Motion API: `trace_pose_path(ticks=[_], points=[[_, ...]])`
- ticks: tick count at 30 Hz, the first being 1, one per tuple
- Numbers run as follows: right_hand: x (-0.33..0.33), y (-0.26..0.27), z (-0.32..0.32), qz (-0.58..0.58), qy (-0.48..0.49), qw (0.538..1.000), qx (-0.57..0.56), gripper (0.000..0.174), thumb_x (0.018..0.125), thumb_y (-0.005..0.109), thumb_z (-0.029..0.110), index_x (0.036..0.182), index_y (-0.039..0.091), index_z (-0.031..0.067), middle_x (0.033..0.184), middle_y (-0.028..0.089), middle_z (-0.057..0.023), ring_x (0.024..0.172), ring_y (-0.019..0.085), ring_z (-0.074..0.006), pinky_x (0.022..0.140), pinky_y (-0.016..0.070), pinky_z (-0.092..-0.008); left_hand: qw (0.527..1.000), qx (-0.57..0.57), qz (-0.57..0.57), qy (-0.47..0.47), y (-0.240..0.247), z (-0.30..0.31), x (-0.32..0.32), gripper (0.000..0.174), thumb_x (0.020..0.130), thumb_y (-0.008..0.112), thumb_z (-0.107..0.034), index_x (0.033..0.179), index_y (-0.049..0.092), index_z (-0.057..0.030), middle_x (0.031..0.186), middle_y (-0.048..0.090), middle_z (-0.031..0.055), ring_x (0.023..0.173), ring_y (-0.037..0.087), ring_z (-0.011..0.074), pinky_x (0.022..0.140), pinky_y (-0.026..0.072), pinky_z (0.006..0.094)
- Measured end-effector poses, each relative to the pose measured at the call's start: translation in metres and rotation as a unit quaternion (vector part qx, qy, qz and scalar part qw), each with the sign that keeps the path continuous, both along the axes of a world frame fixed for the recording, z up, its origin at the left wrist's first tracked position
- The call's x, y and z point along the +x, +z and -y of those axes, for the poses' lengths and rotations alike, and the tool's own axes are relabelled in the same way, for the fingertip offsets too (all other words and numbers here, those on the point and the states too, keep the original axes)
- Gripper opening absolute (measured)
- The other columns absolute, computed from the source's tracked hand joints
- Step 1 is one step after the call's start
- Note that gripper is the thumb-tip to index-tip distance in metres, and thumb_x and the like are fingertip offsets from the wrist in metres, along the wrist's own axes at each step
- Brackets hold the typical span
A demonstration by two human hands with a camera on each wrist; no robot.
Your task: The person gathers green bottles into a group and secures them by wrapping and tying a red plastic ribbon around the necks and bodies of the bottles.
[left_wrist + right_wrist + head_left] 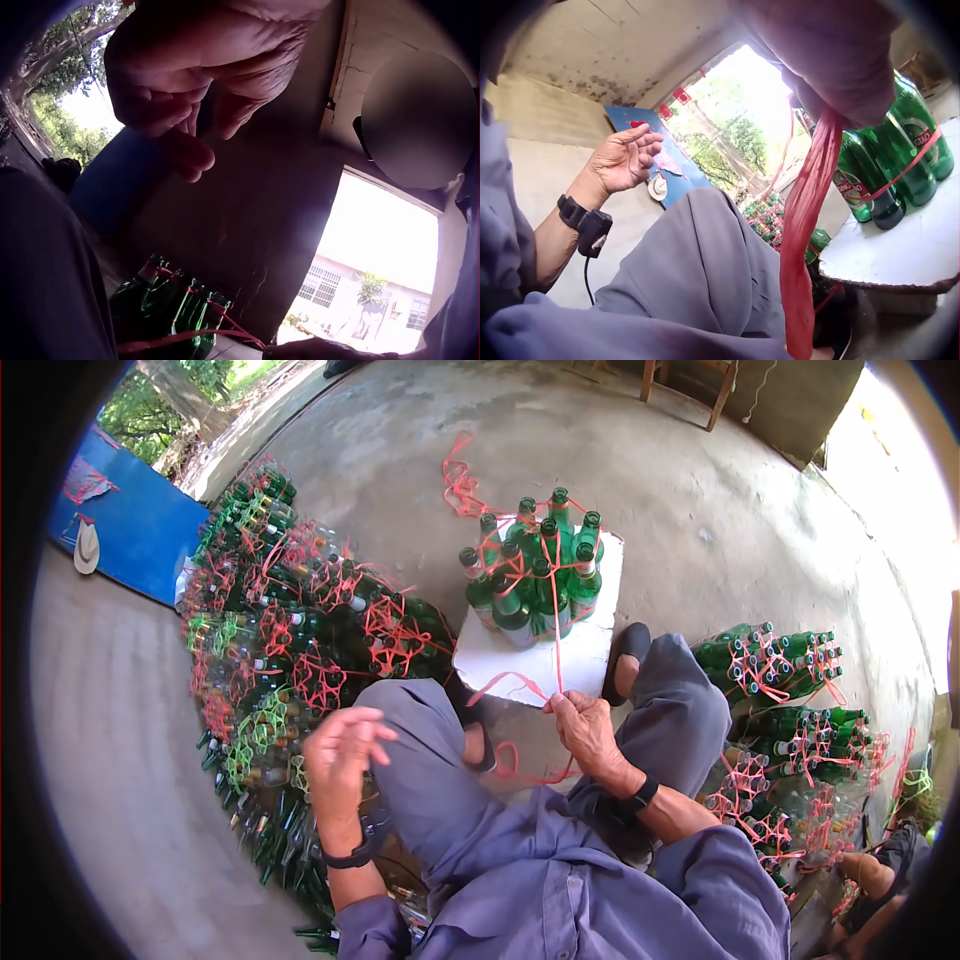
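Green bottles (515, 615) stand grouped upright on a white board (500, 665), with red strapping (557, 620) wound round their necks. The right hand (590, 735) pinches the strap at the board's near edge, pulling a straight length from the bottles. In the right wrist view the strap (808, 247) hangs down from that hand (832, 67), and a strand crosses the bottles (900, 165). The left hand (345, 755) is raised over the left knee, holding nothing, its fingers loosely bent; the left wrist view shows these fingers (187, 142) apart from the bottles (176, 307).
Many tied bottles (270, 630) lie in a large heap at left, and more bundles (790, 660) lie at right. Loose red strapping (460, 485) is on the floor beyond the board. A wooden stool (690, 385) stands at the back. Part of another person (870, 875) shows at lower right.
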State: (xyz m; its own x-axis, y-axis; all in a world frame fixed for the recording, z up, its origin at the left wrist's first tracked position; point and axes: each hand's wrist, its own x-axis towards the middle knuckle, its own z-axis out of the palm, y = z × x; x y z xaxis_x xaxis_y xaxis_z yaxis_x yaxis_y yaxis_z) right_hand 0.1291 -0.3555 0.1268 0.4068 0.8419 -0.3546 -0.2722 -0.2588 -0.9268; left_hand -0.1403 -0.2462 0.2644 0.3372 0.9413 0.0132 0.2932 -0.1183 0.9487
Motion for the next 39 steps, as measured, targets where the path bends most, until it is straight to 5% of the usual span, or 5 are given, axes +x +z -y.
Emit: trace_pose_path(ticks=[9,20,26,34,39], points=[[-0.010,-0.011,-0.005,0.097,-0.003,0.995,0.031,0.030,0.098,0.055,0.020,0.080,0.066,-0.0023,0.059,0.047,0.0047,0.056,0.041,-0.0041,0.049,0.0342,-0.0248,0.974,-0.096,0.031,-0.205,-0.115,0.018,0.106,0.036,0.096,0.060,-0.019,0.120,0.062,0.0082,0.099,0.073,0.0106,0.083,0.066,0.0109,0.075,0.0529,0.0251],[-0.022,-0.025,-0.008,0.261,-0.034,0.958,0.112,0.026,0.098,0.057,0.014,0.082,0.059,-0.0050,0.062,0.053,-0.0194,0.057,0.048,-0.0130,0.055,0.0431,-0.0355,0.971,-0.150,-0.009,-0.185,-0.141,0.013,0.150,0.032,0.098,0.057,-0.021,0.112,0.068,0.0062,0.089,0.070,0.0051,0.079,0.062,0.0084,0.071,0.0525,0.0261],[-0.020,-0.018,-0.007,0.278,0.009,0.959,0.062,0.023,0.098,0.060,0.015,0.086,0.062,-0.0051,0.062,0.052,-0.0197,0.058,0.047,-0.0125,0.056,0.0445,-0.0361,0.917,-0.311,0.223,-0.110,-0.150,0.013,0.164,0.030,0.098,0.055,-0.019,0.112,0.066,0.0059,0.091,0.070,0.0104,0.081,0.066,0.0146,0.077,0.0528,0.0272],[0.000,-0.011,0.003,0.000,0.139,0.989,-0.055,0.029,0.096,0.059,0.024,0.084,0.069,-0.0003,0.069,0.057,0.0012,0.059,0.046,-0.0068,0.053,0.0375,-0.0241,0.891,-0.350,0.278,-0.078,-0.139,0.012,0.161,0.022,0.099,0.056,-0.019,0.097,0.062,0.0023,0.072,0.063,0.0071,0.071,0.064,0.0174,0.070,0.0528,0.0294],[0.013,-0.024,0.004,-0.236,0.105,0.966,-0.022,0.040,0.095,0.057,0.040,0.100,0.069,0.0026,0.089,0.066,-0.0043,0.078,0.060,-0.0138,0.071,0.0465,-0.0288,0.855,-0.417,0.295,-0.091,-0.139,0.003,0.151,0.022,0.099,0.058,-0.021,0.103,0.060,0.0011,0.063,0.055,0.0023,0.053,0.053,0.0136,0.053,0.0467,0.0273]])
